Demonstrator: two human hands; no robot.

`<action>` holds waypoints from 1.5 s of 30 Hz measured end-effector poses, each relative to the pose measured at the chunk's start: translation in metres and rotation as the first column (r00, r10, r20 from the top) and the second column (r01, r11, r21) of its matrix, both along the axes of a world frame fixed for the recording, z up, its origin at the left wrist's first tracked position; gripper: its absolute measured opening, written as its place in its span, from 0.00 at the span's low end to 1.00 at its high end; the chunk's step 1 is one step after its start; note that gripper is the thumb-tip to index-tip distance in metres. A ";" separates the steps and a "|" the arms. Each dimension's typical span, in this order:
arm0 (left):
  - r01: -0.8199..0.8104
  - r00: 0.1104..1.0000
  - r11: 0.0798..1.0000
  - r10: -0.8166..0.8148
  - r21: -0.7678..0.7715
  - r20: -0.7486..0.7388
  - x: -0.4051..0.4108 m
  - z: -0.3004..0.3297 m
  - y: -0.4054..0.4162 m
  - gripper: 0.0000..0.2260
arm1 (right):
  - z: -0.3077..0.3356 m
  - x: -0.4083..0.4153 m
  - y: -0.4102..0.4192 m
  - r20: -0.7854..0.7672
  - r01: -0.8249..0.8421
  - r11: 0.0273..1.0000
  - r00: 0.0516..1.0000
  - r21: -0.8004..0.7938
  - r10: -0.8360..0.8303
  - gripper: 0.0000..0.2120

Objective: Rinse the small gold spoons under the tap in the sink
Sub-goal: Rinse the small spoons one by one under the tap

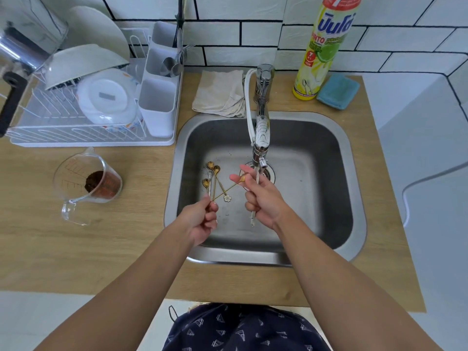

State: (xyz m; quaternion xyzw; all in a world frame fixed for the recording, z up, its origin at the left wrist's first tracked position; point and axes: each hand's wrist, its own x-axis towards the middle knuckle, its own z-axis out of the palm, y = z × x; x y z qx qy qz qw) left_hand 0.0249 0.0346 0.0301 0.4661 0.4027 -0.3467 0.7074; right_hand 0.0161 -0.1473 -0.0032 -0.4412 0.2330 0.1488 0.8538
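Head view showed me both hands over the steel sink. My left hand pinched the handle end of one small gold spoon between thumb and fingertips. My right hand had its thumb and forefinger at that spoon's bowl, just beside the thin stream running from the tap; its other fingers were curled. The remaining gold spoons lay in a loose bunch on the sink floor, left of the drain, one with a flower-shaped handle end. On the wooden tabletop, a glass measuring jug with dark grounds stood left of the sink, near the dish rack.
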 end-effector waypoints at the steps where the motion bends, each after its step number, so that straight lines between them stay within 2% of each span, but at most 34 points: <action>1: 0.026 1.000 1.000 -0.026 -0.012 0.004 -0.001 0.001 -0.001 0.13 | 0.000 0.001 -0.002 0.000 0.026 0.999 1.000 -0.031 -0.026 0.08; 3: 0.095 0.995 0.995 -0.095 0.001 0.030 -0.002 0.005 -0.010 0.13 | -0.002 0.002 -0.003 -0.017 0.127 0.982 0.991 -0.141 -0.131 0.08; 6: 0.247 0.954 0.965 -0.258 0.089 0.154 -0.005 0.009 -0.031 0.09 | -0.005 0.005 -0.007 -0.009 0.290 0.889 0.950 -0.355 -0.313 0.10; 9: 0.452 0.808 0.838 -0.530 0.305 0.257 -0.002 0.008 -0.052 0.12 | -0.006 0.002 -0.027 0.018 0.363 0.788 0.912 -0.498 -0.409 0.12; 11: 0.504 0.710 0.769 -0.628 0.394 0.318 0.007 0.008 -0.069 0.11 | -0.007 -0.003 -0.046 0.014 0.370 0.744 0.899 -0.557 -0.437 0.13; 12: 0.509 0.681 0.773 -0.631 0.378 0.372 0.014 0.009 -0.079 0.09 | -0.007 -0.005 -0.056 0.002 0.370 0.738 0.895 -0.565 -0.447 0.13; 14: 0.533 0.667 0.809 -0.582 0.249 0.466 0.027 0.012 -0.096 0.08 | -0.006 -0.008 -0.073 -0.026 0.390 0.750 0.879 -0.535 -0.476 0.14; 16: 0.564 0.700 0.818 -0.545 0.110 0.462 0.039 0.013 -0.104 0.11 | -0.004 -0.011 -0.085 -0.045 0.410 0.764 0.868 -0.497 -0.495 0.13; 17: 0.590 0.684 0.801 -0.565 0.106 0.461 0.042 0.011 -0.102 0.12 | -0.004 -0.012 -0.089 -0.049 0.409 0.769 0.869 -0.492 -0.493 0.13; 19: 0.658 0.539 0.702 -0.693 0.274 0.479 0.044 0.006 -0.091 0.11 | -0.001 -0.013 -0.090 -0.040 0.404 0.782 0.878 -0.475 -0.478 0.13; 20: 0.657 0.446 0.638 -0.759 0.402 0.474 0.043 0.003 -0.083 0.10 | 0.002 -0.012 -0.089 -0.029 0.407 0.800 0.884 -0.441 -0.466 0.12; 21: 0.620 0.389 0.595 -0.799 0.511 0.459 0.041 -0.003 -0.075 0.09 | 0.004 -0.011 -0.086 -0.017 0.412 0.825 0.892 -0.386 -0.453 0.11; 22: 0.563 0.400 0.601 -0.799 0.567 0.450 0.038 -0.008 -0.068 0.08 | 0.007 -0.010 -0.082 -0.008 0.406 0.858 0.903 -0.315 -0.430 0.10; 23: 0.502 0.477 0.660 -0.750 0.559 0.457 0.033 -0.012 -0.064 0.08 | 0.009 -0.009 -0.078 -0.009 0.396 0.886 0.912 -0.244 -0.410 0.08; 24: 0.444 0.593 0.752 -0.654 0.488 0.469 0.026 -0.014 -0.062 0.08 | 0.011 -0.009 -0.072 -0.021 0.379 0.907 0.921 -0.181 -0.389 0.05; 26: 0.323 0.792 0.907 -0.415 0.270 0.448 0.010 -0.015 -0.066 0.07 | 0.010 -0.009 -0.059 -0.061 0.361 0.926 0.928 -0.110 -0.368 0.07; 27: 0.277 0.844 0.944 -0.328 0.178 0.424 0.003 -0.014 -0.071 0.07 | 0.007 -0.010 -0.053 -0.076 0.346 0.933 0.932 -0.097 -0.354 0.06; 29: 0.228 0.890 0.973 -0.224 0.037 0.397 -0.010 -0.010 -0.081 0.08 | 0.004 -0.012 -0.040 -0.096 0.282 0.955 0.952 -0.092 -0.291 0.08; 31: 0.249 0.882 0.969 -0.224 -0.005 0.415 -0.018 -0.004 -0.089 0.09 | 0.001 -0.013 -0.032 -0.126 0.219 0.971 0.965 -0.095 -0.230 0.14; 32: 0.272 0.865 0.962 -0.254 0.022 0.432 -0.021 -0.001 -0.091 0.08 | 0.001 -0.012 -0.030 -0.138 0.204 0.975 0.967 -0.089 -0.215 0.15; 34: 0.321 0.811 0.935 -0.354 0.153 0.465 -0.024 0.001 -0.091 0.06 | 0.002 -0.010 -0.030 -0.146 0.198 0.977 0.967 -0.081 -0.208 0.15; 37: 0.365 0.734 0.867 -0.492 0.338 0.468 -0.022 -0.001 -0.089 0.09 | 0.005 -0.007 -0.034 -0.141 0.218 0.973 0.964 -0.074 -0.226 0.17; 43: 0.462 0.594 0.664 -0.724 0.588 0.351 -0.010 -0.014 -0.072 0.20 | 0.010 -0.004 -0.048 -0.106 0.282 0.958 0.952 -0.058 -0.287 0.16; 45: 0.424 0.545 0.543 -0.792 0.725 0.274 0.001 -0.025 -0.058 0.20 | 0.008 -0.006 -0.054 -0.114 0.342 0.940 0.933 -0.007 -0.341 0.16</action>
